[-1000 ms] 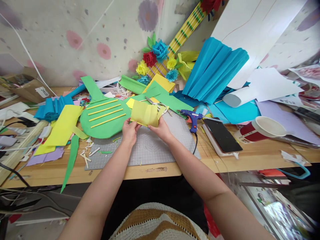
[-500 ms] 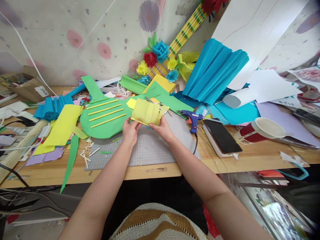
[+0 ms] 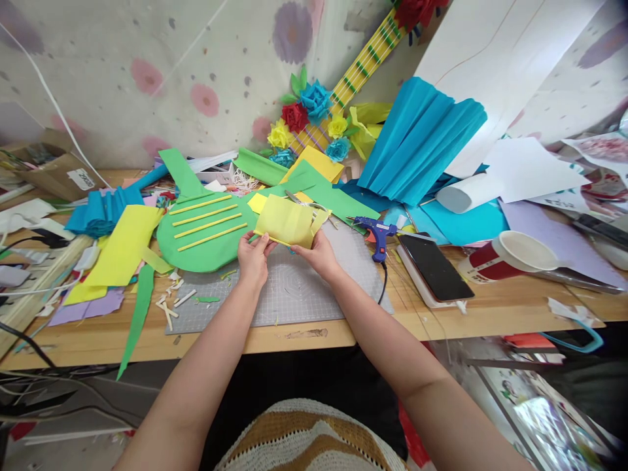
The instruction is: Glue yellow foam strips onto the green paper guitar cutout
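Note:
Both hands hold a piece of yellow crepe paper point(image 3: 283, 221) above the grey cutting mat point(image 3: 299, 294). My left hand point(image 3: 254, 257) pinches its near left corner, and my right hand point(image 3: 321, 254) grips the near right corner. Along the near edge, between the hands, the paper forms a narrow rolled or folded strip. To the left of my left hand lies a green guitar-shaped cutout point(image 3: 210, 245) with several thin yellow strips across it. Pliers or scissors, partly covered by the yellow paper, lie behind it. A blue glue gun point(image 3: 380, 232) rests right of my right hand.
A phone point(image 3: 436, 265), a red and white paper cup point(image 3: 515, 255) and pleated blue crepe paper point(image 3: 422, 140) are on the right. Yellow paper point(image 3: 120, 245), paper scraps and a cardboard box point(image 3: 56, 163) lie left. A flower-decorated paper guitar point(image 3: 366, 65) leans against the wall.
The yellow paper has shifted slightly left and tilts a little more, its right end lower. Both hands keep their hold on its near edge.

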Motion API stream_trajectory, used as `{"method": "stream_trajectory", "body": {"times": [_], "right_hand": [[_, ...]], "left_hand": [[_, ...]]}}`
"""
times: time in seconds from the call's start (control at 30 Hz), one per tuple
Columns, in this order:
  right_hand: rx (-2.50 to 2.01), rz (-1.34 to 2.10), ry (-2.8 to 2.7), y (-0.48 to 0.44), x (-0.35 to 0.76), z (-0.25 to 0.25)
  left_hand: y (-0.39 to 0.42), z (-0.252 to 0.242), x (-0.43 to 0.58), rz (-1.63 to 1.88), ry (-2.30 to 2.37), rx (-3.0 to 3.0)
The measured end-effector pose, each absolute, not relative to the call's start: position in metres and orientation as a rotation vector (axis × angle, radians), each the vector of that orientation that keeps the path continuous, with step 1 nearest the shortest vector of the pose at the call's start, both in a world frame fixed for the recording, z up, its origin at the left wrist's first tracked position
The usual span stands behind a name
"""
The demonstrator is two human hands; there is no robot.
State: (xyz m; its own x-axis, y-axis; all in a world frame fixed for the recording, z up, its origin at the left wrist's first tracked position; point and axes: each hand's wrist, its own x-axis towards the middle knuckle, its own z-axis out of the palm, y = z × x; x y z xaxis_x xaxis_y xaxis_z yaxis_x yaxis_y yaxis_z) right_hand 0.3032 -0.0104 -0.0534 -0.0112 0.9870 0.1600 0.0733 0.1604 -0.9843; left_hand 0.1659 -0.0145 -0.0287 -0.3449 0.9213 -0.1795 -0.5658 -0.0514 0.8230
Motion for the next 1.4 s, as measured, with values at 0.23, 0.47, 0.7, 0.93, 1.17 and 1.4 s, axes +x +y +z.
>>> {"method": "stream_trajectory", "body": {"times": [0.23,0.47,0.7,0.93,1.17,1.4], "right_hand": [[-1.21,1.042,-1.226,-0.005,0.303,-0.062],[-1.09,1.309,-1.156,-0.012,0.305,-0.043],[-1.11,1.354,-1.101,-0.013,0.316,-0.033],[-1.122,1.259,-1.115,-0.012,0.313,-0.038],[-1.091,1.285,-1.107,-0.012,0.314,-0.037],[-1.008,1.393,-1.183,-0.019,0.315,-0.027]], "left_hand": [[-0.015,-0.031,0.167,1.561,0.967,0.535],[-0.016,-0.035,0.171,1.429,0.991,0.596],[-0.015,-0.033,0.168,1.51,1.034,0.549],[-0.014,-0.035,0.169,1.538,1.043,0.555],[-0.014,-0.038,0.169,1.529,1.034,0.575],[-0.015,-0.031,0.163,1.384,1.092,0.678]]}}
